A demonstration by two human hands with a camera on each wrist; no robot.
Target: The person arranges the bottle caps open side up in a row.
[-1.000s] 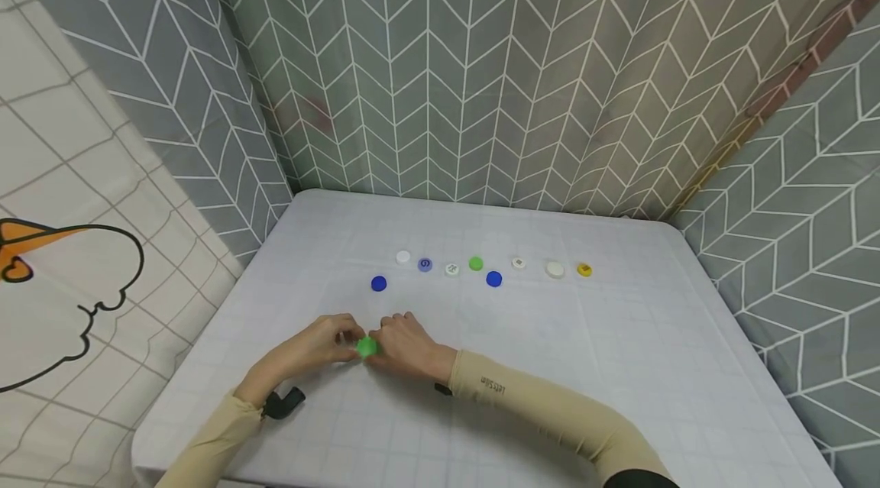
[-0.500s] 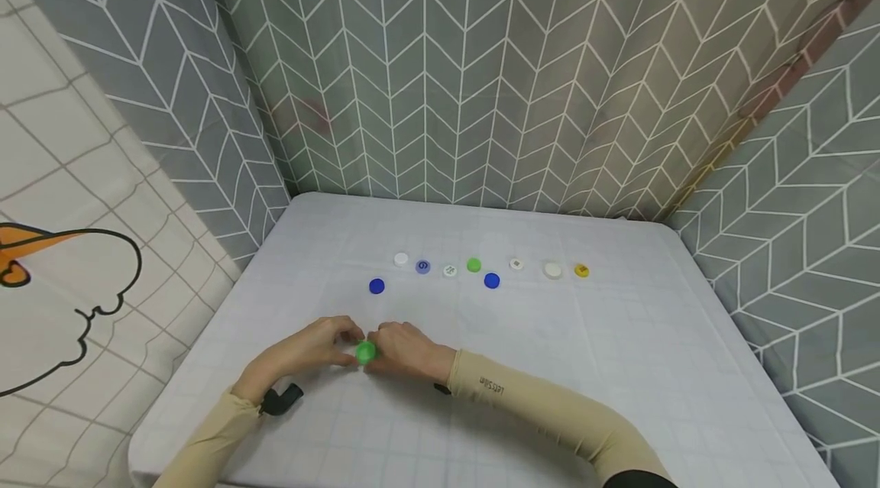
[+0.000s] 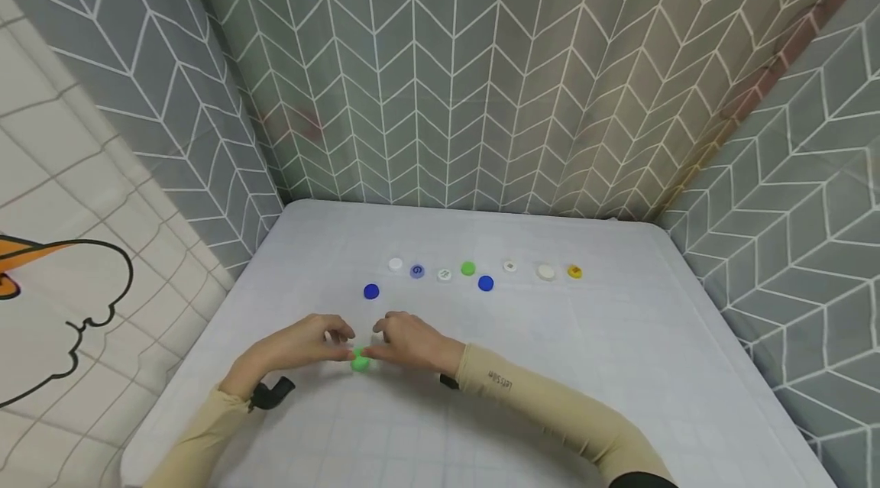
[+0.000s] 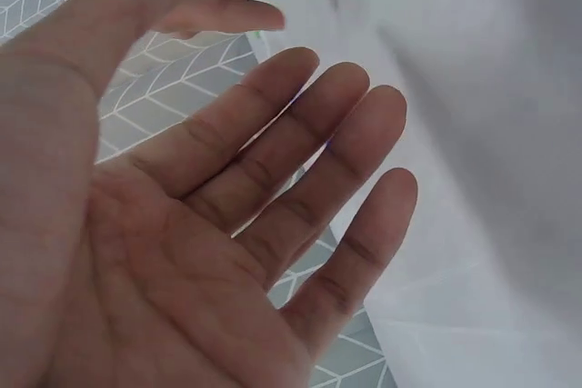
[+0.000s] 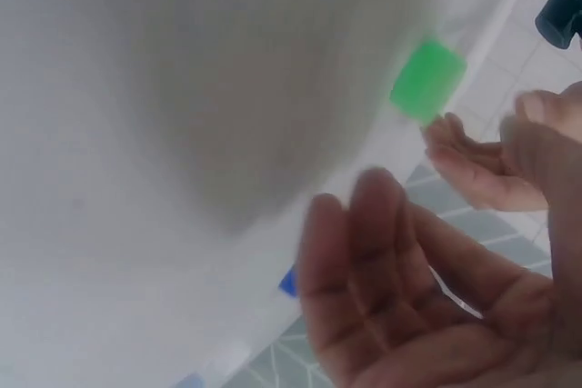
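Observation:
A small green bottle cap (image 3: pixel 360 362) is between the two hands near the front left of the table, close to both thumbs. It is blurred in the left wrist view, and whether the thumbs touch it cannot be told. The left hand (image 3: pixel 305 343) has its fingers spread and relaxed, palm showing in the left wrist view. The right hand (image 3: pixel 412 343) faces it from the other side, fingers loosely bent and apart from the cap (image 5: pixel 427 81) in the right wrist view.
Beyond the hands, a loose row of bottle caps lies on the white tablecloth (image 3: pixel 584 366): blue caps (image 3: pixel 371 291), another green cap (image 3: pixel 468 268), several white caps (image 3: pixel 545 272) and a yellow cap (image 3: pixel 574 272). Patterned curtains (image 3: pixel 440 75) stand behind and beside the table.
The right hand's fingers have lifted and spread away from the green cap, and the gap between the hands has widened. The cap sits slightly lower in the head view, which has shifted a little.

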